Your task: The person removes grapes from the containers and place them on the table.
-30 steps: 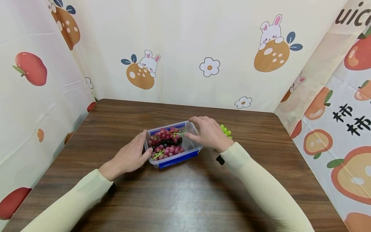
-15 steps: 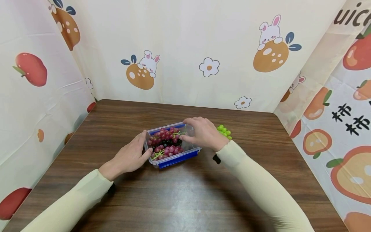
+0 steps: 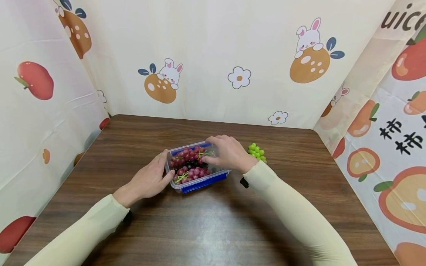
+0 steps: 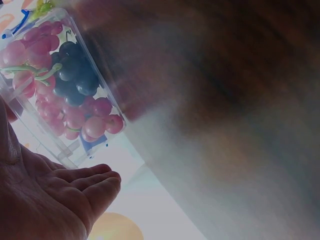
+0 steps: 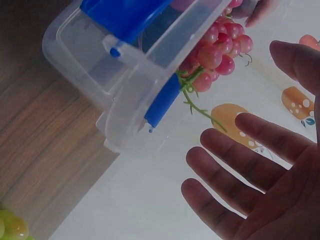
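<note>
A clear plastic container (image 3: 217, 169) with blue side latches stands on the table, holding red grapes (image 3: 197, 172) in bunches with dark grapes (image 4: 76, 75) between them. My left hand (image 3: 149, 179) rests along the container's left end, its fingers straight and its thumb at the near corner. Over the container's right part hovers my right hand (image 3: 231, 153). Its fingers (image 5: 220, 175) are spread with nothing between them in the right wrist view, close to a green stem (image 5: 192, 100) of the red grapes. The container's far right corner is hidden behind that hand.
A bunch of green grapes (image 3: 256, 150) lies on the brown wooden table (image 3: 206, 229), right of the container. Printed fabric (image 3: 206, 74) hangs behind the table and along both sides.
My right hand has moved left over the container, uncovering more of the green grapes. My left hand and the container have stayed in place.
</note>
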Demonstrator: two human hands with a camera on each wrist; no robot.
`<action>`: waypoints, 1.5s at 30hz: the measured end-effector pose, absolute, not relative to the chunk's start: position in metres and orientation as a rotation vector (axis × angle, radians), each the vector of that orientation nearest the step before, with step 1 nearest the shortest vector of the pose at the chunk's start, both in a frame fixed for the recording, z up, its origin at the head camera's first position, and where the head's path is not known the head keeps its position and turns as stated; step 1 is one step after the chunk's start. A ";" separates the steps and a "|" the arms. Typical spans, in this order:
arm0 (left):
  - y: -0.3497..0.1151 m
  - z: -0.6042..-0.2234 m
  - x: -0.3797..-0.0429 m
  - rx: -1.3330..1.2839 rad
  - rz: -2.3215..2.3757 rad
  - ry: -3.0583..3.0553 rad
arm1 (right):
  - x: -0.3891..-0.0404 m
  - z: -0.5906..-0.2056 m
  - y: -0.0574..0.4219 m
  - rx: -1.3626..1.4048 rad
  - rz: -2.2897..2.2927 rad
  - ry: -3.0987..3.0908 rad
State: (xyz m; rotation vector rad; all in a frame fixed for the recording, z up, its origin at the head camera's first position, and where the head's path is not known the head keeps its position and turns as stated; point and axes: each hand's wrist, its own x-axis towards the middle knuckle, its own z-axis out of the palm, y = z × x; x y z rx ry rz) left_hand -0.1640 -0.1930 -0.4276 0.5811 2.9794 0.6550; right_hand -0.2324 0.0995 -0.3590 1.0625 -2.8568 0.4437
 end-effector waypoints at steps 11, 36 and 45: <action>-0.193 -0.428 -0.164 0.585 0.660 2.976 | -0.230 -0.356 0.088 1.075 0.358 -2.897; -0.194 -0.431 -0.166 0.578 0.670 2.973 | -0.231 -0.358 0.068 1.091 0.253 -2.895; -0.195 -0.430 -0.166 0.577 0.662 2.960 | -0.233 -0.355 0.063 1.097 0.228 -2.904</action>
